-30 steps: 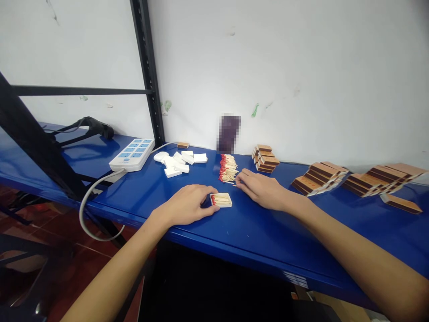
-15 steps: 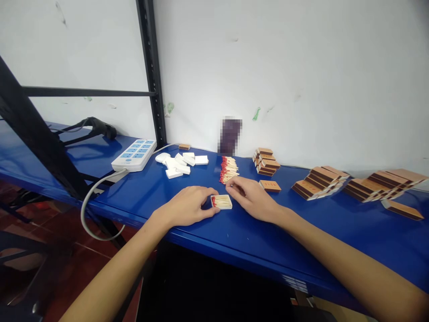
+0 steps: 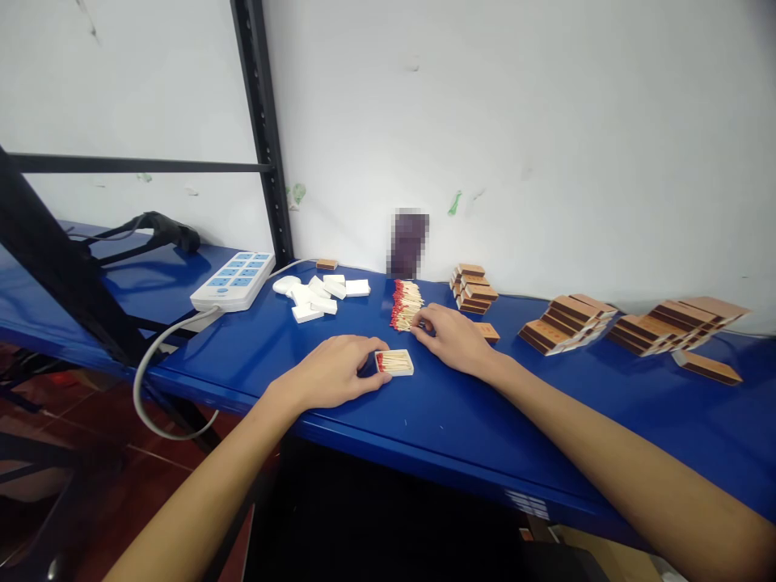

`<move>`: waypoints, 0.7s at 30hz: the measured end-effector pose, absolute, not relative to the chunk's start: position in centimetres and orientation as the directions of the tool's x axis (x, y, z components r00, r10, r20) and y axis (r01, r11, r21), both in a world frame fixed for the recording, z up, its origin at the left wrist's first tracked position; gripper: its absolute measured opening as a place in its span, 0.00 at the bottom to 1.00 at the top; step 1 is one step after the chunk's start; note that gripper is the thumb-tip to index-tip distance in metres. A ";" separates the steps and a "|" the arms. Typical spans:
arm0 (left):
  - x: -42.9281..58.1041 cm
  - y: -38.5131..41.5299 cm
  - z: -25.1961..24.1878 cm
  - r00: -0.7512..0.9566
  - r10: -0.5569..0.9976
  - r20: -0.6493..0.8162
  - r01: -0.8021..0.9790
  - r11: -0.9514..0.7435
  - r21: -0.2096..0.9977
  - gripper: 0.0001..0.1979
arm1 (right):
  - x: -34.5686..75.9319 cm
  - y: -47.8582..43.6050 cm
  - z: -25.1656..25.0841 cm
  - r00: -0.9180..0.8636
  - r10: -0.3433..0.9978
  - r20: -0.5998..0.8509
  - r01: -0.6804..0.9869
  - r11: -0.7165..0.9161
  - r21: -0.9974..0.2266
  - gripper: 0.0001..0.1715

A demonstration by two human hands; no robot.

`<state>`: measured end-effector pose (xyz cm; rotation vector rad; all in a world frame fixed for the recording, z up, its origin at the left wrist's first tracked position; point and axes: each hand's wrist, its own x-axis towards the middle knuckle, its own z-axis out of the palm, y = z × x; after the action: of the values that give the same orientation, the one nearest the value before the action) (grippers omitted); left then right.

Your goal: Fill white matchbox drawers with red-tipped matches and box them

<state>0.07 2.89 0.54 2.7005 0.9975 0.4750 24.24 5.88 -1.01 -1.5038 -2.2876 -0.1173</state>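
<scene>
My left hand (image 3: 332, 370) rests on the blue shelf (image 3: 424, 420), fingers curled against the left side of a white matchbox tray (image 3: 394, 362) filled with red-tipped matches. My right hand (image 3: 452, 337) lies just right of the tray, its fingertips pinching at the near edge of a loose pile of matches (image 3: 403, 305). A single brown matchbox sleeve (image 3: 488, 331) sits partly hidden behind my right hand.
Empty white trays (image 3: 321, 293) lie at the back left beside a white power strip (image 3: 234, 280) with its grey cable. Stacks of brown sleeves (image 3: 473, 288) and fanned rows of sleeves (image 3: 567, 322) run to the right. A black rack post (image 3: 260, 129) rises behind.
My right hand came from the match pile to the tray, then returned to the pile's near edge. My left hand stayed on the tray.
</scene>
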 end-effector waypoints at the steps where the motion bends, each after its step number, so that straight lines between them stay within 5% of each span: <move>1: 0.1 2.9 0.5 0.716 0.662 0.220 0.590 -0.743 0.316 0.20 | 24.2 5.9 -1.1 -0.343 0.865 0.367 0.897 0.417 -0.144 0.09; 15: 0.1 2.9 0.7 0.718 0.664 0.210 0.592 -0.740 0.318 0.19 | 24.5 5.6 -0.6 -0.444 0.862 0.246 0.863 0.485 -0.144 0.09; 21: 0.1 2.8 0.7 0.725 0.653 0.219 0.580 -0.750 0.318 0.20 | 23.7 3.2 0.6 -0.539 0.799 0.266 0.753 0.599 -0.273 0.08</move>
<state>0.08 2.85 0.71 2.7016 0.9803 0.4695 23.73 3.19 0.64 -1.2504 -2.4678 0.1767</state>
